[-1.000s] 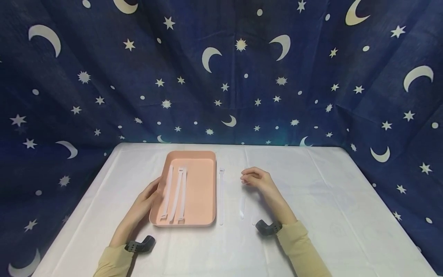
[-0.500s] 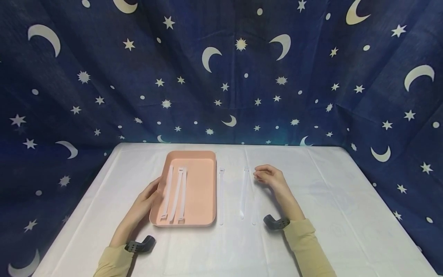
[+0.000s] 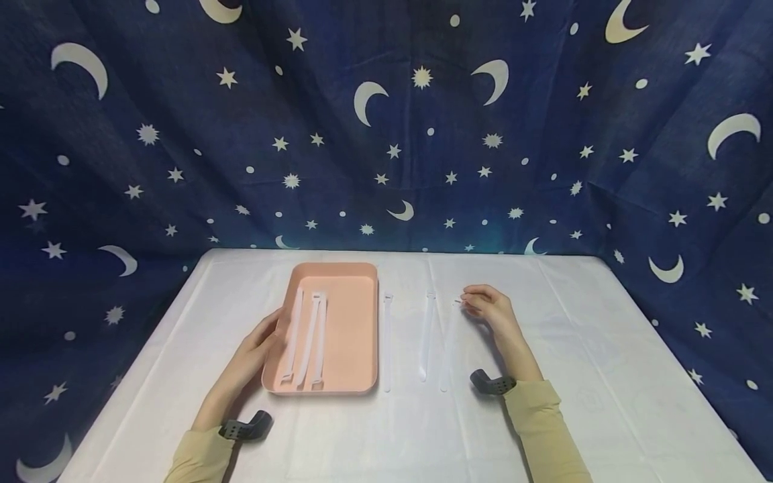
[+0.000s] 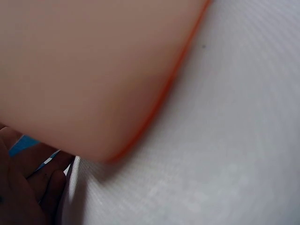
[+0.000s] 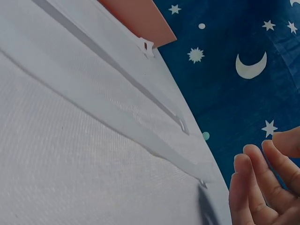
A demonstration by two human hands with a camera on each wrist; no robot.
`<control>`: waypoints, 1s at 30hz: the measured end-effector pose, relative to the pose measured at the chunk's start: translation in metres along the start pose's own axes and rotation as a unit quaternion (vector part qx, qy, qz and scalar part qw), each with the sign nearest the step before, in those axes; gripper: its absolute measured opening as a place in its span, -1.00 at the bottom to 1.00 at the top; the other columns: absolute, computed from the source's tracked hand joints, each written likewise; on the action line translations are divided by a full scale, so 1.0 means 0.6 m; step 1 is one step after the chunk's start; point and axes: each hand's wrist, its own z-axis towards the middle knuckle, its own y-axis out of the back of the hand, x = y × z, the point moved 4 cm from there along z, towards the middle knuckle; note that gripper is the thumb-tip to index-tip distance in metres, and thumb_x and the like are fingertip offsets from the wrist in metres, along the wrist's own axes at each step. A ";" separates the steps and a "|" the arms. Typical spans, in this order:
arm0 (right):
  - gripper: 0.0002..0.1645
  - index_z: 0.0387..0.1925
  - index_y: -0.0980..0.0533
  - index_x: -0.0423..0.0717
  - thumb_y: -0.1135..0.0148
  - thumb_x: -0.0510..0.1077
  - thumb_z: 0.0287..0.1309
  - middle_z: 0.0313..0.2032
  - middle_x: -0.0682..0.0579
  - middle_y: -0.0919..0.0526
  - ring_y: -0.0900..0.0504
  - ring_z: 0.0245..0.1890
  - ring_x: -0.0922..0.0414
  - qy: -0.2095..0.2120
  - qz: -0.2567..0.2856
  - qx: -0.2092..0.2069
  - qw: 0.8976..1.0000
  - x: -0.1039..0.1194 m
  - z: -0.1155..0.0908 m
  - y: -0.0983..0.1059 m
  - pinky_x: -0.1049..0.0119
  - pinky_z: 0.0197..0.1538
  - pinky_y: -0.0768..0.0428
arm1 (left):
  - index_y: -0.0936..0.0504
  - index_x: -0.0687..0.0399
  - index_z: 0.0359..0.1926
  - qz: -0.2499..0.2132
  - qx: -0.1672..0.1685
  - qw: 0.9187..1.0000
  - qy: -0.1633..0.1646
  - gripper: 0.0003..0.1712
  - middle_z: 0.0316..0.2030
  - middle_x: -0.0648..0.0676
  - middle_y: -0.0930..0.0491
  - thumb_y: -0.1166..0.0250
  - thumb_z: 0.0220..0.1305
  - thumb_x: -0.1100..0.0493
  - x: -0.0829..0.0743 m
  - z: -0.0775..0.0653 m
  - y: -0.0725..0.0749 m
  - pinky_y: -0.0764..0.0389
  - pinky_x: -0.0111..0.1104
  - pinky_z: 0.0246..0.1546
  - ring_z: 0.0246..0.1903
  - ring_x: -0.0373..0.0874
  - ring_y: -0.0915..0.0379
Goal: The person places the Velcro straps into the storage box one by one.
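Note:
My left hand (image 3: 252, 349) lies against the left side of a shallow peach tray (image 3: 350, 335), its fingers along the outer wall. Part of that hand (image 4: 28, 183) shows behind the blurred tray wall in the left wrist view. Three white straps with slotted heads, like cable ties, lie lengthwise in the tray. To its right, a strap (image 3: 387, 342), a middle strap (image 3: 426, 335) and a tilted strap (image 3: 448, 349) lie on the cloth. My right hand (image 3: 492, 310) hovers by the tilted strap's head, fingers loosely bent. In the right wrist view its fingertips stand apart from the straps.
A white cloth (image 3: 580, 376) covers the table and shows light creases. Behind it and at both sides hangs a dark blue curtain (image 3: 326, 114) with moons and stars. Each wrist wears a black band camera (image 3: 492, 384).
My right hand has moved right, away from the middle strap, uncovering that strap's head and then the tilted strap's head. My left hand and the tray have stayed in place.

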 end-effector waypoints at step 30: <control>-0.60 0.07 -0.47 -0.30 -0.17 -0.15 0.27 -0.20 -0.02 -0.65 -0.61 -0.29 0.27 -0.052 -0.152 0.019 0.987 -0.019 0.055 0.013 0.40 -0.14 -0.68 | -0.02 -0.13 0.50 0.010 -0.007 1.000 0.023 -0.32 0.50 0.22 0.01 0.06 0.47 -0.14 0.001 -0.001 -0.005 0.07 0.21 0.44 0.50 0.25 0.21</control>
